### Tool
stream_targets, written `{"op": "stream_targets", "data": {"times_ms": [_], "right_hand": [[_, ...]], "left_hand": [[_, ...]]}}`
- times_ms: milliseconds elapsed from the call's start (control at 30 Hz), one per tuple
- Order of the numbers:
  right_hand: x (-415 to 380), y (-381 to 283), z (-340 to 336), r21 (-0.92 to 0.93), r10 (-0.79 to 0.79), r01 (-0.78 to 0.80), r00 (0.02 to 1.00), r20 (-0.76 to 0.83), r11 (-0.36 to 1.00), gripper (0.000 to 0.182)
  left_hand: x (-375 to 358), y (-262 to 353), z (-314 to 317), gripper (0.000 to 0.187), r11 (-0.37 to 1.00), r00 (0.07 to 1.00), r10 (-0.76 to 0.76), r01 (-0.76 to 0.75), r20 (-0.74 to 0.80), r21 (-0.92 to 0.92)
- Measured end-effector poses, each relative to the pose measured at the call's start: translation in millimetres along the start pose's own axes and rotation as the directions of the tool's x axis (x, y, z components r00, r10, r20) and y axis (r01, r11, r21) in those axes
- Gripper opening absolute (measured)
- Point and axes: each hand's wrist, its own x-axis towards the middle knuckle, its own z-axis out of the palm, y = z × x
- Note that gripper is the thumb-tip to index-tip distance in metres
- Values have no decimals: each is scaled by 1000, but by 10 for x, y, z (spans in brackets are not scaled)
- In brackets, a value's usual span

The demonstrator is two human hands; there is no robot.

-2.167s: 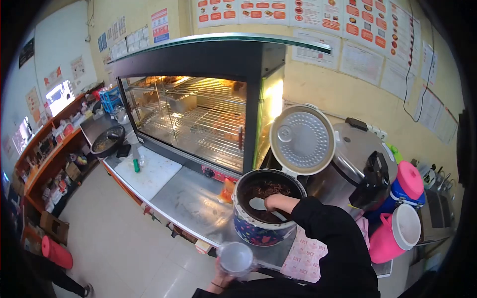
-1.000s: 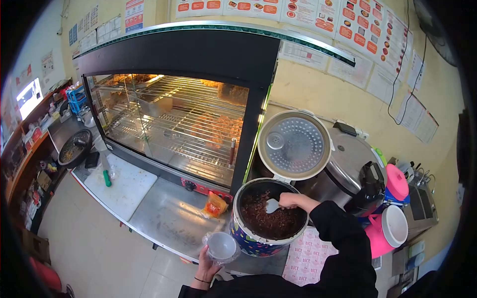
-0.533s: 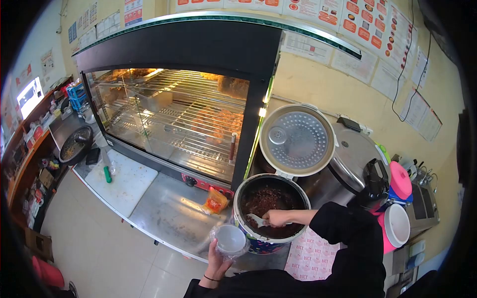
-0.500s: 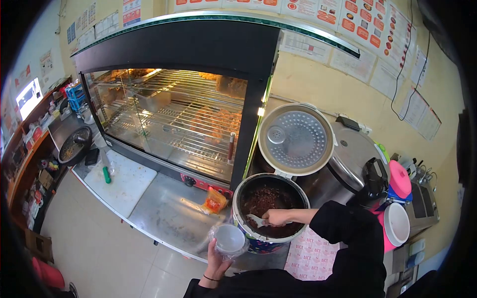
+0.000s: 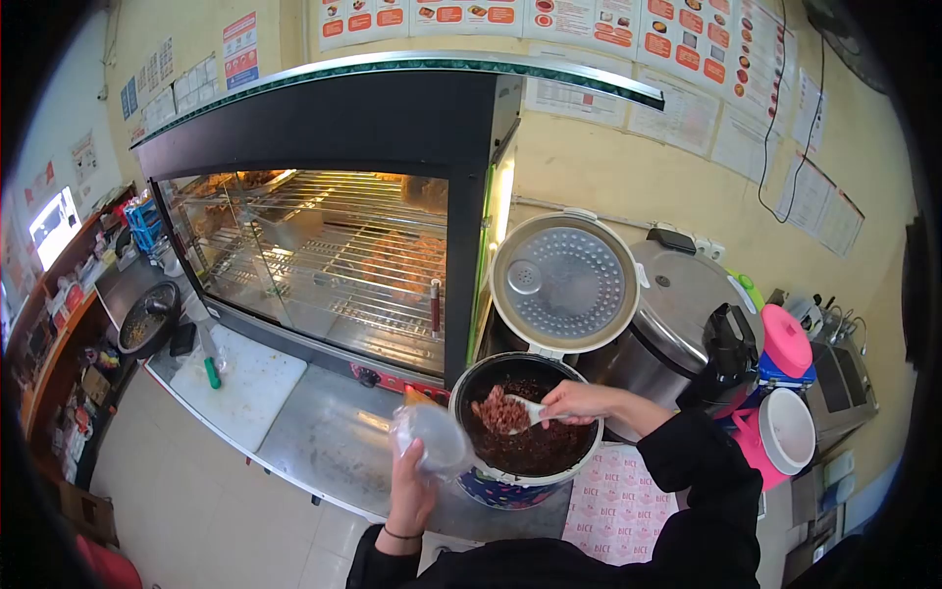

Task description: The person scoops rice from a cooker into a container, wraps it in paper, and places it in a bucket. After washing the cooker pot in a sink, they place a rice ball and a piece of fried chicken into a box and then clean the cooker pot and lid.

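Observation:
My right hand (image 5: 572, 403) is closed on the handle of a white rice paddle (image 5: 536, 410). A heap of reddish-brown rice (image 5: 499, 411) lies on the paddle, held over the open rice cooker (image 5: 462, 464), which has more dark rice inside. At the cooker's left side, my left hand (image 5: 412, 483) grips a small bowl (image 5: 435, 439) with clear plastic about it. The bowl is tilted and slightly blurred, so its contents cannot be made out. The cooker's lid (image 5: 566, 282) stands raised behind the pot.
A glass-fronted food warmer (image 5: 324, 250) stands behind the steel counter. Left of me, a green-handled knife (image 5: 212, 371) lies on a white cutting board (image 5: 255, 388). A large steel cooker (image 5: 677, 294) and a pink bucket (image 5: 751, 439) are to the right, near a pink printed sheet (image 5: 618, 506).
My right hand has lifted the paddle out of the pot with rice on it. The left hand has raised the bowl and tipped it towards the cooker. The view has shifted slightly.

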Motion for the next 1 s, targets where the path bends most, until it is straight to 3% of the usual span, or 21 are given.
{"op": "stream_targets", "data": {"times_ms": [67,100,167,233,267,400,500,633,767,800,900,1000], "right_hand": [[-82,-127,-51,-16,-124,124,991,-49,992,17],[-129,-224,-58,-136,-210,200,976,-61,970,18],[-227,-396,50,-625,-544,356,829,-133,695,16],[-390,-601,345,-936,-558,7,804,-204,352,23],[-483,-658,476,-970,-643,-92,734,-220,226,30],[-578,-722,430,-941,-682,-240,649,-337,238,27],[-41,-351,49,-958,-609,-188,741,-282,215,20],[878,343,-125,-967,-493,-254,839,-229,18,24],[941,469,-146,-921,-221,-182,938,-268,345,19],[1028,547,-224,-837,-134,-194,944,-300,512,25],[1013,568,-247,-763,42,-325,930,-365,558,33],[1280,872,-252,-700,-51,-189,951,-306,689,30]], "left_hand": [[120,-15,249,43,1000,1000,-3,3,31,24],[158,-13,390,43,999,998,-53,53,46,6],[180,-28,621,42,987,985,-155,157,73,-27],[246,-129,677,42,970,973,-167,191,156,-153],[280,-165,681,42,953,965,-172,214,198,-213],[272,-225,518,47,946,979,-149,183,140,-267],[148,-62,429,48,965,988,-113,133,102,-224],[-6,92,223,50,978,997,-80,81,16,-194],[-158,199,-10,46,963,992,-120,108,-36,-247],[-173,183,-106,47,966,990,-118,98,-73,-239],[-221,102,-321,47,975,985,-137,116,-104,-188],[-237,-108,-560,48,965,965,-223,199,-136,-173]]}}
